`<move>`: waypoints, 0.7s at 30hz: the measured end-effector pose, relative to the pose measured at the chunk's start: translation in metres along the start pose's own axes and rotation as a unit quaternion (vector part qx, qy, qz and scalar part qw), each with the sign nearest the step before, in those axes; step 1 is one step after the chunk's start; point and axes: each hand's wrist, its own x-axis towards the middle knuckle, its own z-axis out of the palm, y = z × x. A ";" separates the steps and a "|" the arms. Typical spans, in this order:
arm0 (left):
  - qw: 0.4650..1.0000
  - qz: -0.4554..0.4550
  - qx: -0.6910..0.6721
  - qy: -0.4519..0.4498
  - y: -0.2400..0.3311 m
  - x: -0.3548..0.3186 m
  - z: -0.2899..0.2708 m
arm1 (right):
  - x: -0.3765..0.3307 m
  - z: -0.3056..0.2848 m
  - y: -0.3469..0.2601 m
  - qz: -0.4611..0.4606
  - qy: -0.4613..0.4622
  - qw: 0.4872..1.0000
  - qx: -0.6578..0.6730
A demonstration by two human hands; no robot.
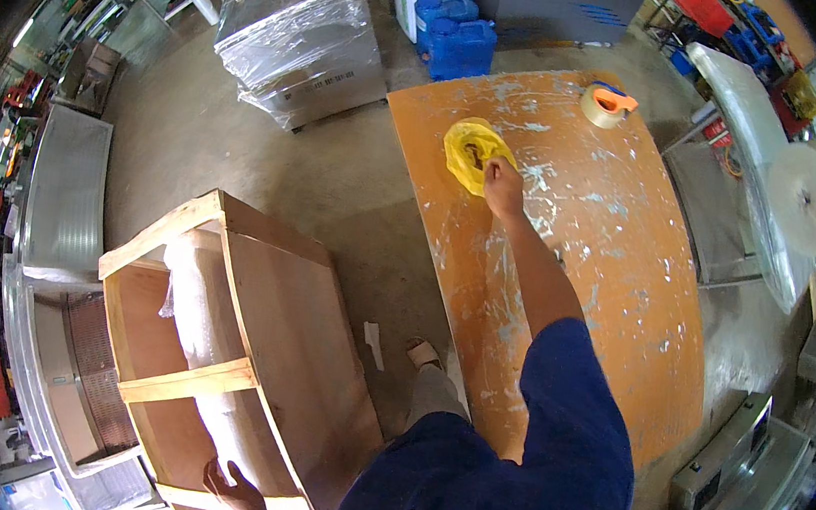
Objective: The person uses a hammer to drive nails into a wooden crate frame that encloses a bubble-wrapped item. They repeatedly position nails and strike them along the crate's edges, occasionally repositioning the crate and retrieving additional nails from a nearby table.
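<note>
blue jugs point(462, 48), plastic-wrapped grey box point(306, 47)

right hand point(503, 187) at yellow bag point(465, 147); left hand point(241, 498) over wooden crate point(304, 324).
from my remote seat i see the right fingers bunched at the open bag's rim, grip unclear, on a pale-streaked brown tabletop point(631, 331). tape roll point(600, 110) near its far edge. i note the left fingers spread by a slat point(179, 497), contact unclear; wrapped pale bundle point(190, 296) inside the crate. blue jugs point(459, 51) beyond the tabletop.
</note>
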 end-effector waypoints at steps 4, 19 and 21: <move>0.994 -0.102 -0.027 0.001 0.025 -0.024 -0.005 | 0.042 0.042 0.013 0.049 -0.103 0.978 -0.173; 0.985 -0.116 -0.106 -0.066 0.141 -0.007 0.037 | 0.049 0.055 0.008 -0.082 -0.196 0.942 -0.259; 0.989 -0.100 -0.097 -0.058 0.143 -0.016 0.037 | 0.044 0.061 0.013 -0.089 -0.193 0.954 -0.211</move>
